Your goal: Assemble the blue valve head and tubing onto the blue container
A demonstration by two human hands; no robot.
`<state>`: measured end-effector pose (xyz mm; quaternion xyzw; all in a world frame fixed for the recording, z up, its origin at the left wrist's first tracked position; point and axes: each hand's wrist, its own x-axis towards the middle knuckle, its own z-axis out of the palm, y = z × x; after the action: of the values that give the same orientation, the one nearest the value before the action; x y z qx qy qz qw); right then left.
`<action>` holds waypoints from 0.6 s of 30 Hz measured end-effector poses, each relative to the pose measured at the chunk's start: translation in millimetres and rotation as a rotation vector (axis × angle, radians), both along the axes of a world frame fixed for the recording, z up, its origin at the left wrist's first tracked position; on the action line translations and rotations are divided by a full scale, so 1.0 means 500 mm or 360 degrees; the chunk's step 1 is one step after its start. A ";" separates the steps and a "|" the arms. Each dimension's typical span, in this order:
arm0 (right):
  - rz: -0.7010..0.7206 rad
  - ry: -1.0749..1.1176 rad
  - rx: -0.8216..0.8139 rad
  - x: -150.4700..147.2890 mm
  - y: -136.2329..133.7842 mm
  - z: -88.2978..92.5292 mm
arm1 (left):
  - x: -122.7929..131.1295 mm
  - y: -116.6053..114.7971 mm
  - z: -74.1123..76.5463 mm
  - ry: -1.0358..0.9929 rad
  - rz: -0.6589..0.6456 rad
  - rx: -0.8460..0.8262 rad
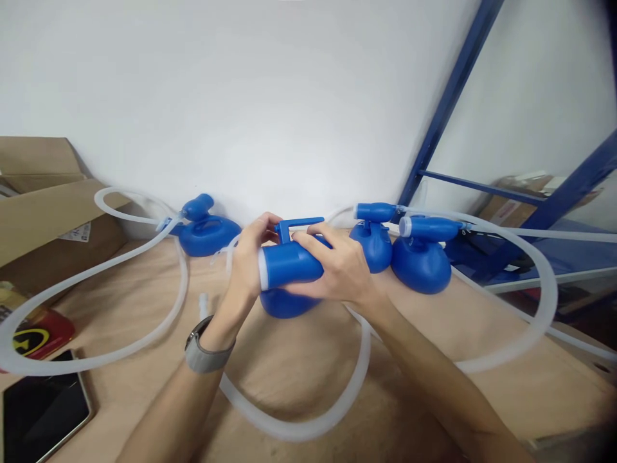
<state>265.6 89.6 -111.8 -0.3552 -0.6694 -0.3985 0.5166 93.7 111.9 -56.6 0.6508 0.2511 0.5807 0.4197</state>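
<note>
A blue plastic pump unit (pixel 289 267) with a rounded body, a cylinder on top and a thin blue handle is held over the wooden table (pixel 299 360). My right hand (pixel 337 267) wraps round the cylinder and the body. Fingers of my left hand (pixel 248 257) curl against its white-ended left side near the handle; a grey watch sits on that wrist. A translucent hose (pixel 308 421) runs from under the unit toward me.
Three similar blue units stand behind: one at the left (pixel 207 231), two at the right (pixel 373 241) (pixel 424 257), each with hoses looping over the table. Cardboard boxes (pixel 53 212) left, a dark phone (pixel 41 411) and a red-yellow item (pixel 38 334) near left, blue shelving (pixel 554 206) right.
</note>
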 end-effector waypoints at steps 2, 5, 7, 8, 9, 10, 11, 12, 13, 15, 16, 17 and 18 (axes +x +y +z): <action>0.0016 -0.0015 0.0005 0.000 -0.003 -0.001 | 0.000 -0.012 0.001 0.0168 0.0050 0.0066; 0.0080 -0.0009 -0.0039 -0.001 0.007 -0.009 | 0.002 -0.020 -0.004 0.0367 0.0186 0.0259; 0.0130 -0.0012 -0.0121 -0.001 0.026 -0.019 | 0.002 -0.013 -0.008 0.0475 0.0374 0.0447; 0.0146 -0.0023 -0.0185 0.000 0.039 -0.024 | 0.000 -0.006 -0.008 0.0545 0.0490 0.0534; 0.0104 -0.0017 -0.0306 0.002 0.053 -0.029 | -0.005 0.003 -0.007 0.0631 0.0619 0.0610; 0.0074 0.0018 -0.0442 0.005 0.068 -0.033 | -0.013 0.013 -0.003 0.0736 0.0734 0.0645; 0.0030 0.0102 -0.0649 0.009 0.083 -0.036 | -0.026 0.023 0.004 0.0877 0.0832 0.0629; -0.0019 0.0186 -0.0887 0.015 0.098 -0.039 | -0.043 0.032 0.014 0.1030 0.0920 0.0581; -0.0047 0.0281 -0.1089 0.022 0.112 -0.042 | -0.063 0.038 0.026 0.1173 0.0946 0.0452; -0.0068 0.0510 -0.1401 0.037 0.139 -0.049 | -0.115 0.046 0.052 0.1612 0.0999 0.0273; -0.0042 0.0640 -0.1515 0.045 0.152 -0.054 | -0.144 0.048 0.064 0.1897 0.1073 0.0145; 0.0025 0.0724 -0.1571 0.052 0.165 -0.061 | -0.173 0.051 0.072 0.2161 0.1062 -0.0012; 0.0124 0.0791 -0.1608 0.059 0.179 -0.070 | -0.203 0.057 0.075 0.2404 0.1022 -0.0209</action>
<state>294.9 179.1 -146.7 -0.6165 -0.6480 0.0865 0.4387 -7.8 140.2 -19.0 0.7368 0.6731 0.0624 -0.0116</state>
